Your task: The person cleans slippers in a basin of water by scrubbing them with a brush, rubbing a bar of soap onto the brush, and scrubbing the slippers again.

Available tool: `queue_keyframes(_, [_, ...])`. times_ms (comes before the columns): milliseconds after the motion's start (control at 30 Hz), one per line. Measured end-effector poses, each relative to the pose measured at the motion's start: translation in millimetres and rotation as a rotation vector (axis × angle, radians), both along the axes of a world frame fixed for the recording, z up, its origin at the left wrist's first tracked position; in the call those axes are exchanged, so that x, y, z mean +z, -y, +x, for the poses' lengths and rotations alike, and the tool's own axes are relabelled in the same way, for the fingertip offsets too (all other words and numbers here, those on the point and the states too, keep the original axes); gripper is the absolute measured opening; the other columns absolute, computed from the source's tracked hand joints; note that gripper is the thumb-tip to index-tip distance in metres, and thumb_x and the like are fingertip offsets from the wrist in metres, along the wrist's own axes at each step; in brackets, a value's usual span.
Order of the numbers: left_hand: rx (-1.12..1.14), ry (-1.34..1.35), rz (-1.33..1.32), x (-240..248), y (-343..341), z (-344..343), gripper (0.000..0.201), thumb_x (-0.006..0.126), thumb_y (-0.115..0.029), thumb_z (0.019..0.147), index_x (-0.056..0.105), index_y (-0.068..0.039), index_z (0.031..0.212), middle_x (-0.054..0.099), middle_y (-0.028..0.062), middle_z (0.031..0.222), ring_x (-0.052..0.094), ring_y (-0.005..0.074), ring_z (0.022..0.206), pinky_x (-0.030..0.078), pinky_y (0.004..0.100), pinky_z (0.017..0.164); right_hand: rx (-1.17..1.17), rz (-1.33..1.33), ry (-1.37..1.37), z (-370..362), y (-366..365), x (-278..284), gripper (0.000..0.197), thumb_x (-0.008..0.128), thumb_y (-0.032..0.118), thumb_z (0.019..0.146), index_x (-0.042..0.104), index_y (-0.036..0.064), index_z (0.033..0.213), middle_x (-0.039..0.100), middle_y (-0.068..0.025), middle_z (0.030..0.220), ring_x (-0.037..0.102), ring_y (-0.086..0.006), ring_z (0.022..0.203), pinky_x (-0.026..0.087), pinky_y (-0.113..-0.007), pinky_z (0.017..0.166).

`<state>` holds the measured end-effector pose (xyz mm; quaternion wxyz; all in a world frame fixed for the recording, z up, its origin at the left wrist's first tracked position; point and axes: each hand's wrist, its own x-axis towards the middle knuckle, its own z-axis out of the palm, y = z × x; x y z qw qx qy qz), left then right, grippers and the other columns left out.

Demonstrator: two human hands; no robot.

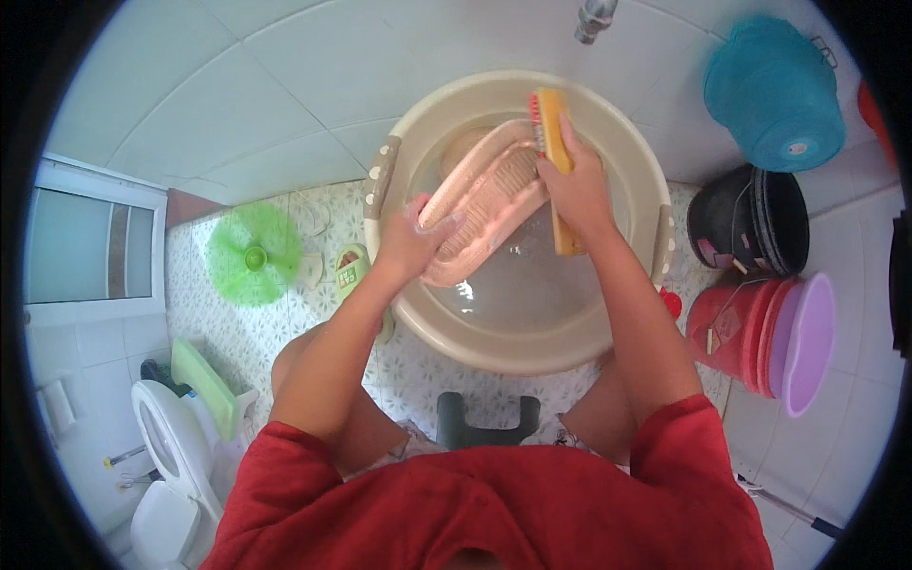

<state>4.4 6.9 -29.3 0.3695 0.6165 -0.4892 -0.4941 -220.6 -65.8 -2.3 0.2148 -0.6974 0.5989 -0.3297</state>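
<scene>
A large beige round tub point(518, 361) with some cloudy water in its bottom stands in front of me. Over it, my left hand point(416, 236) grips the near left end of a long pink oblong tray point(489, 195) with rounded ends and a ribbed inside. The tray is tilted, its far end pointing to the upper right. My right hand point(578, 185) is closed around a scrubbing brush point(553, 123) with a yellow back and red bristles. The brush is upright beside the tray's far right end, bristles facing left toward it. Whether they touch it I cannot tell.
A metal tap point(594, 19) juts from the wall beyond the tub. To the right are teal basins point(774, 95), black buckets point(750, 223), red buckets point(731, 328) and a purple basin point(807, 342). Leftward lie a green round spoked thing point(254, 256), a green slipper point(350, 269) and a toilet point(171, 442).
</scene>
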Motion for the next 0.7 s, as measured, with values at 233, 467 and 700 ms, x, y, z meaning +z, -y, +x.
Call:
queue_keyframes(233, [-0.122,0.197,0.038,3,7,0,0.059,0.070,-0.037,0.082,0.054,0.005,0.120,0.066,0.0214,0.101,0.066,0.0272,0.090,0.050,0.0349,0.080,0.016,0.174,-0.021,-11,5,-5,0.058,0.051,0.026,0.090,0.034,0.0131,0.144,0.064,-0.0238,0.100,0.062,-0.0362,0.095,0.046,-0.042,0.085])
queue_keyframes(467, [-0.053,0.284,0.020,-28,3,10,0.063,0.069,-0.040,0.082,0.053,0.006,0.122,0.065,0.0249,0.105,0.064,0.0311,0.099,0.049,0.0367,0.084,0.266,0.272,-0.192,57,-67,6,0.053,0.039,0.033,0.096,0.028,0.0220,0.147,0.065,-0.0231,0.088,0.064,-0.0374,0.082,0.049,-0.047,0.076])
queue_keyframes(700, [-0.098,0.191,-0.023,-1,1,-14,0.053,0.068,-0.034,0.084,0.056,0.006,0.117,0.067,0.0197,0.094,0.066,0.0256,0.084,0.050,0.0345,0.076,-0.017,0.099,-0.142,11,2,-20,0.052,0.041,0.033,0.095,0.032,0.0224,0.145,0.065,-0.0213,0.084,0.064,-0.0375,0.075,0.050,-0.050,0.067])
